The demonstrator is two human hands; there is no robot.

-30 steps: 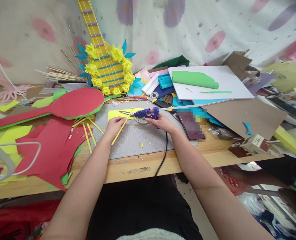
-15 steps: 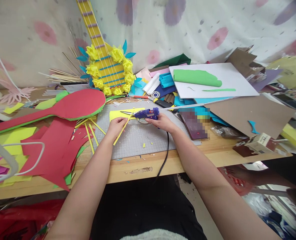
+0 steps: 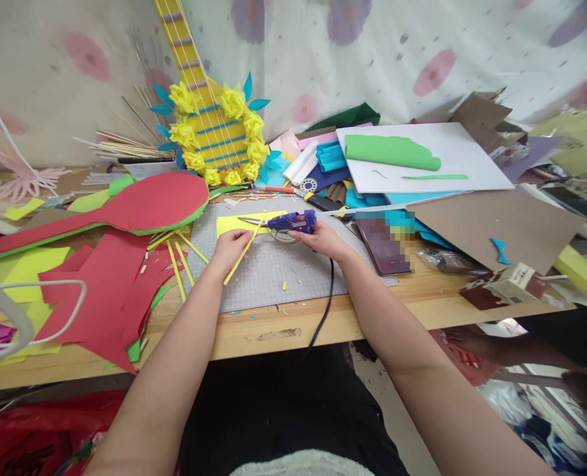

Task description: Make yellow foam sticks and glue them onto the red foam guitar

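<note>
Over grey gridded cutting mat (image 3: 308,277), thin straight yellow stick (image 3: 242,253) slanted, long axis running from near left up to far right. Left hand (image 3: 230,251) nearer, fingertips pinched stick around its middle from left side. Right hand (image 3: 320,239) grasped purple plastic glue gun (image 3: 296,222) by handle, fingers curled round it, gun held to right of stick. Gun's front pointed left towards stick's far end; whether touching, could not tell. Flat yellow sheet (image 3: 227,227) lay on mat beyond left hand.
</note>
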